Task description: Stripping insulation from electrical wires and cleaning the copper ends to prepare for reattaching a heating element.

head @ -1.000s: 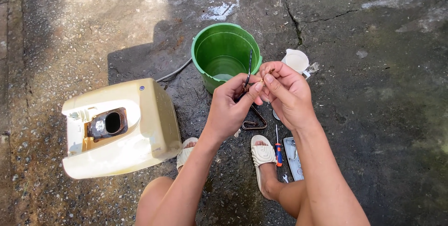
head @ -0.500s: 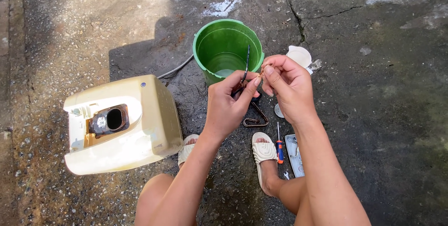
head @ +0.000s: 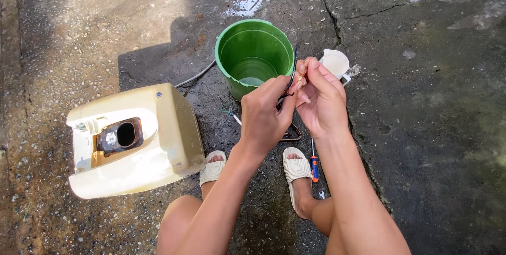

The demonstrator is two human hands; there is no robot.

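Pinching thin wire (head: 293,71), fingers (head: 284,108) hiding ends

Arms: we see both bare to the frame edge, no sleeves.
Left hand (head: 263,118): bare, no ring or glove that we can see.
Right hand (head: 319,105): bare as well; fingers (head: 308,73) ungloved.
Legs: bare (knees at the lower edge).
Feet: we note cream ribbed slide sandals (head: 296,168).
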